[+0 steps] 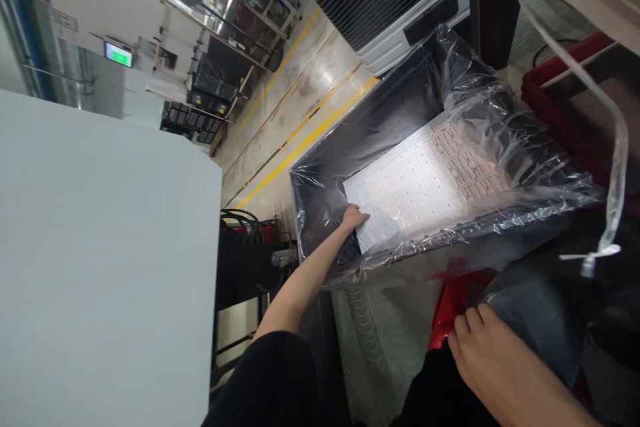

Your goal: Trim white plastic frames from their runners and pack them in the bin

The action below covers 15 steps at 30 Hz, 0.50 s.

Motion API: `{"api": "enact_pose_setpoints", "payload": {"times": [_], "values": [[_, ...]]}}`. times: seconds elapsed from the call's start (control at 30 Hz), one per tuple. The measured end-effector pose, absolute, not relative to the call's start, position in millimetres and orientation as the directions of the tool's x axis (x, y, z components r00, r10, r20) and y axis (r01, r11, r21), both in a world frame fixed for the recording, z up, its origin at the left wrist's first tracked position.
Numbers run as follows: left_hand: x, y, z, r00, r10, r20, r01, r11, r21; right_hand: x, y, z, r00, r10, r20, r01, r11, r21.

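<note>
My left hand (354, 219) reaches down into a black crate (370, 120) lined with clear plastic film (500, 120). Its fingers lie on the near corner of a white moulded sheet (420, 180) that covers the crate's bottom; whether they grip the edge is hidden. My right hand (493, 353) rests low at the right, fingers together and bent, lying against dark fabric beside something red (450, 303). Nothing shows inside it.
A large white panel (100, 267) fills the left. A clear plastic strip (613, 167) hangs at the right beside a red crate (560, 107). Beyond lie a floor with yellow lines (305, 140), metal racks (240, 7) and stacked black baskets (200, 107).
</note>
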<state>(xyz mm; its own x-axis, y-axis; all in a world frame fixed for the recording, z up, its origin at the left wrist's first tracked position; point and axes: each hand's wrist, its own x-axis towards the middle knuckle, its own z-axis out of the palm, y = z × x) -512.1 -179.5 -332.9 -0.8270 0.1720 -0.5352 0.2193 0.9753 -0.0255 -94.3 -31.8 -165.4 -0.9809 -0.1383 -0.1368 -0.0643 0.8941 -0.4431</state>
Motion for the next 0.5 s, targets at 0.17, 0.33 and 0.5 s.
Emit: {"api": "enact_pose_setpoints", "payload": {"times": [0.17, 0.33, 0.5], "values": [[-512, -177, -330, -0.816, 0.199, -0.543, 0.257, 0.966, -0.033, -97, -29, -165, -0.963, -0.209, -0.171, -0.141, 0.929, -0.342], [-510, -192, -315, -0.749, 0.222, -0.624, 0.357, 0.929, -0.098, -91, -34, -170, -0.969, -0.209, -0.134, -0.159, 0.937, -0.311], [-494, -207, -316, -0.666, 0.231, -0.709, 0.434, 0.893, -0.117, -85, -32, -171, -0.972, -0.212, -0.104, -0.173, 0.939, -0.296]]}}
